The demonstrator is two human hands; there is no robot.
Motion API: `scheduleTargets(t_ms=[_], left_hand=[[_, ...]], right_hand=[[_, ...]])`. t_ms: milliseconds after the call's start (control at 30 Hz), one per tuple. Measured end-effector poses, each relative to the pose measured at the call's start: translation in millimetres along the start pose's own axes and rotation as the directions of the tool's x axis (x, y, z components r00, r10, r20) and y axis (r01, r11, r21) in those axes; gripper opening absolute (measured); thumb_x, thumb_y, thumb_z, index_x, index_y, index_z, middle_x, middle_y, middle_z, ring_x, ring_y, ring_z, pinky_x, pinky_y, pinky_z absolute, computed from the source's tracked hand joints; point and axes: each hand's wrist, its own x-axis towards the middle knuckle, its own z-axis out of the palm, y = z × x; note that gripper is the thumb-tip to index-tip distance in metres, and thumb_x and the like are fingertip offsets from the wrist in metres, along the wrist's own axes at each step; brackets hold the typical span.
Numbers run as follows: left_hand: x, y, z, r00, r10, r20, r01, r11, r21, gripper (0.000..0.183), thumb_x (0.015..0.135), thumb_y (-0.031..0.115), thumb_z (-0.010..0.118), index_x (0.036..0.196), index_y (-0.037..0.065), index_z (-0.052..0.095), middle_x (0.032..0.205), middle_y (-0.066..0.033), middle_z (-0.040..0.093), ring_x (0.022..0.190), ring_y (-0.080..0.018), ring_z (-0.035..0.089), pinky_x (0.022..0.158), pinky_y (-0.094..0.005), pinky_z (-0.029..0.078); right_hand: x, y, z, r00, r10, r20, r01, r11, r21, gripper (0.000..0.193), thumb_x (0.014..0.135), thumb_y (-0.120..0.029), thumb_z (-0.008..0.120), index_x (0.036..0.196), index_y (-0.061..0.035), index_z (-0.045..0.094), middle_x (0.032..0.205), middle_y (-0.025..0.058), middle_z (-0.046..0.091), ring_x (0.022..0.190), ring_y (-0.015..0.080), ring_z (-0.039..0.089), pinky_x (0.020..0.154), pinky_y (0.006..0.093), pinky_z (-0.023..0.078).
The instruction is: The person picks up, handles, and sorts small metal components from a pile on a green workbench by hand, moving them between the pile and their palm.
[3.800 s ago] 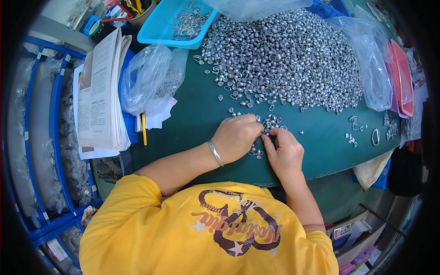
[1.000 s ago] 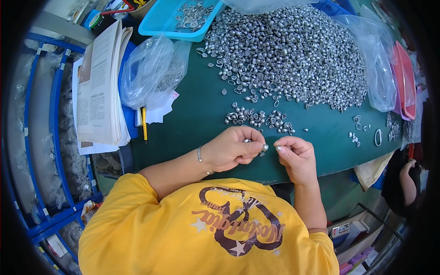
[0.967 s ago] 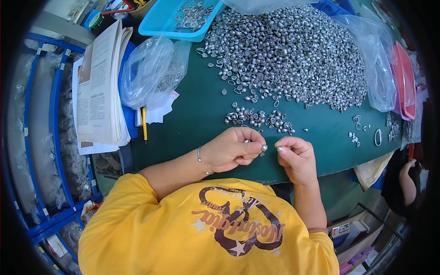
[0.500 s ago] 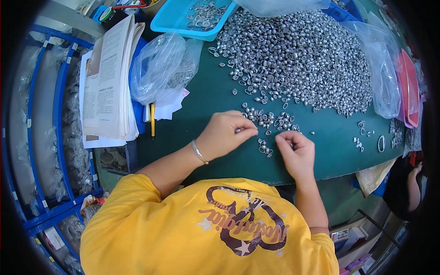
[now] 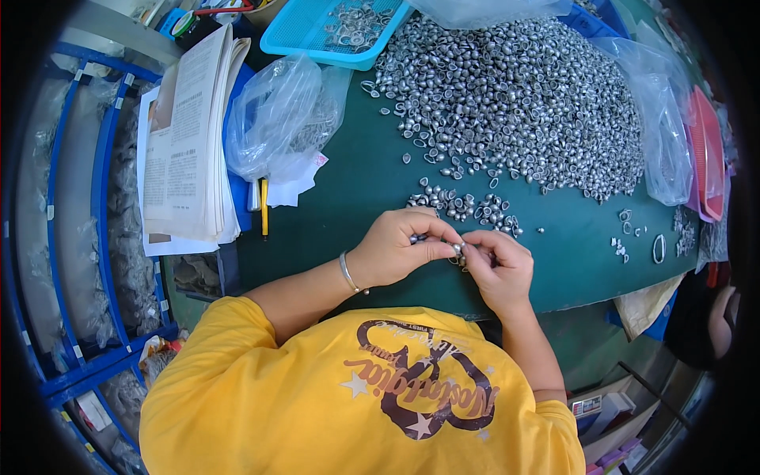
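My left hand (image 5: 400, 245), with a silver bangle at the wrist, pinches a small rounded silvery metal piece (image 5: 458, 250) between thumb and forefinger. More such pieces show under its curled fingers. Closed too, my right hand (image 5: 500, 269) meets it from the other side, thumb and fingertips touching the same piece. The fingers partly cover the piece and a few others below it. Just beyond my hands lie small clusters of the metal pieces (image 5: 459, 204) on the green tabletop (image 5: 360, 186). Farther back spreads a large heap of them (image 5: 518, 95), many hollow and drop-shaped.
A blue basket (image 5: 317, 55) holds silvery rings at the back. To the left are stacked newspapers (image 5: 186, 142), a clear plastic bag (image 5: 273, 119) and a yellow pen (image 5: 264, 210). Rightward lie a few loose rings (image 5: 659, 248), another plastic bag (image 5: 665, 134) and red trays (image 5: 704, 150).
My two hands have come together from being apart, the right moving left and the left moving slightly nearer. The fingertips now meet at one metal piece, covering the small cluster between them.
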Motion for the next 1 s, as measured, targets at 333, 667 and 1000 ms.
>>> scheduleTargets(t_ms=[333,667,1000], left_hand=[[-7,-6,-6,0.889,-0.292,0.352,0.422,0.223,-0.879,0.002,0.08,0.003,0.056,0.081,0.001,0.057,0.072,-0.0048,0.051,0.054,-0.0068,0.042,0.043,-0.0168,0.029],[-3,-13,18,0.983,0.169,0.072,-0.182,0.841,0.51,0.009,0.071,0.012,0.068,0.078,0.007,0.068,0.065,-0.0062,0.055,0.06,-0.0203,0.055,0.053,-0.0288,0.045],[-2,-7,15,0.993,0.082,0.086,-0.1,0.964,0.244,0.014,0.073,0.009,0.068,0.087,0.006,0.066,0.069,-0.0027,0.054,0.059,-0.0146,0.052,0.052,-0.0244,0.041]], right_hand=[[-6,1,-30,0.889,0.241,0.39,-0.418,0.08,0.905,0.007,0.079,0.002,0.053,0.086,0.004,0.053,0.065,0.0078,0.05,0.046,0.0075,0.035,0.041,0.0188,0.029],[-17,-7,-9,0.993,0.035,0.11,0.018,0.891,-0.453,0.011,0.071,-0.014,0.069,0.075,-0.0057,0.064,0.065,0.0097,0.057,0.057,0.0271,0.056,0.051,0.0334,0.046],[-16,-3,-26,0.96,0.224,0.168,-0.245,0.963,0.117,0.011,0.076,-0.001,0.063,0.087,-0.002,0.064,0.06,0.0003,0.048,0.051,0.0073,0.044,0.046,0.0194,0.034]])
